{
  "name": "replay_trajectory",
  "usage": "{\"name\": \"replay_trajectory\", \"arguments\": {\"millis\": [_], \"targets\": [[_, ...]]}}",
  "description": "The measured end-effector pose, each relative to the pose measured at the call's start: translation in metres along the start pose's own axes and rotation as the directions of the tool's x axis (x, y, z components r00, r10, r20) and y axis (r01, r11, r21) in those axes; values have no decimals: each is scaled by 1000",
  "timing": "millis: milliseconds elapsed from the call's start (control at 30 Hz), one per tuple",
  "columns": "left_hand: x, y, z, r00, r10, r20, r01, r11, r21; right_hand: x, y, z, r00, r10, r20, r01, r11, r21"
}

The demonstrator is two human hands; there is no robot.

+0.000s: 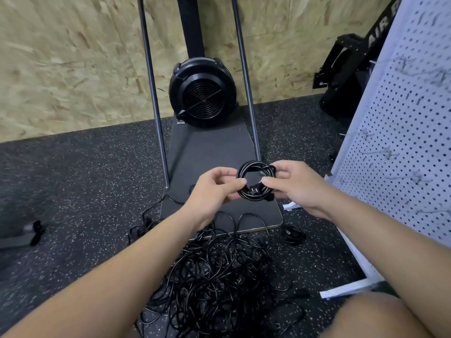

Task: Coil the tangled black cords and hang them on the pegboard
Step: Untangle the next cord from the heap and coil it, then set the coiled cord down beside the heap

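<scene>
- While both hands hold it, the coiled cord (255, 181) sits in the middle of the frame, a small round loop standing up and facing the person, with its plug at the bottom of the ring.
- The left hand (214, 189) pinches the loop's left side, fingers curled on it.
- The right hand (292, 184) grips the right side, thumb in front, fingers behind.
- Both arms reach forward, and the hands meet at the same height.
- The pegboard (400, 147) stands at the right of the frame, closest to the right hand, so I think that hand should carry the loop over to a hook (388, 152).
- The tangled pile (219, 272) lies on the floor below the hands, not yet coiled.
- Another small coil (294, 234) lies on the floor near the pegboard's foot.
- A black fan (202, 93) stands behind, against the wooden wall.
</scene>
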State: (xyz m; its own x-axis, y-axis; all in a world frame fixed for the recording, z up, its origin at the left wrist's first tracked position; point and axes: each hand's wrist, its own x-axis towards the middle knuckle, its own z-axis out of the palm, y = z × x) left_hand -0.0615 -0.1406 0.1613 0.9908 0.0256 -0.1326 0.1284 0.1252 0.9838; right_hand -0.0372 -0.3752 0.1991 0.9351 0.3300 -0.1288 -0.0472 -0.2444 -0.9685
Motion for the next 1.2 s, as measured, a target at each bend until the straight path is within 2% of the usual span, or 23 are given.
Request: {"name": "replay_trajectory", "arguments": {"millis": [200, 400, 567, 700, 833, 967, 1100, 1200], "targets": [[35, -82, 46, 986, -166, -11, 166, 986, 19, 7, 111, -25, 976, 162, -147, -151, 985, 82], [71, -214, 93, 922, -382, -69, 388, 916, 105, 22, 259, -46, 868, 339, -362, -338, 939, 70], [102, -305, 123, 892, -447, -64, 446, 850, 279, 39, 346, -66, 804, 453, -385, -469, 881, 57], [121, -357, 136, 876, -480, -44, 454, 790, 412, 53, 390, -73, 818, 434, -378, -483, 875, -39], [129, -379, 135, 856, -516, -24, 472, 762, 444, 60, 417, -74, 857, 454, -244, -495, 857, -142], [121, -364, 109, 855, -518, -25, 486, 782, 390, 58, 392, -72, 869, 422, -261, -483, 838, -255], [108, -333, 70, 893, -449, 24, 393, 805, 445, 55, 363, -68, 921, 296, -253, -381, 813, -440], [97, -311, 42, 927, -373, 26, 315, 816, 485, 56, 346, -54, 953, 207, -223, -293, 818, -495]]}}
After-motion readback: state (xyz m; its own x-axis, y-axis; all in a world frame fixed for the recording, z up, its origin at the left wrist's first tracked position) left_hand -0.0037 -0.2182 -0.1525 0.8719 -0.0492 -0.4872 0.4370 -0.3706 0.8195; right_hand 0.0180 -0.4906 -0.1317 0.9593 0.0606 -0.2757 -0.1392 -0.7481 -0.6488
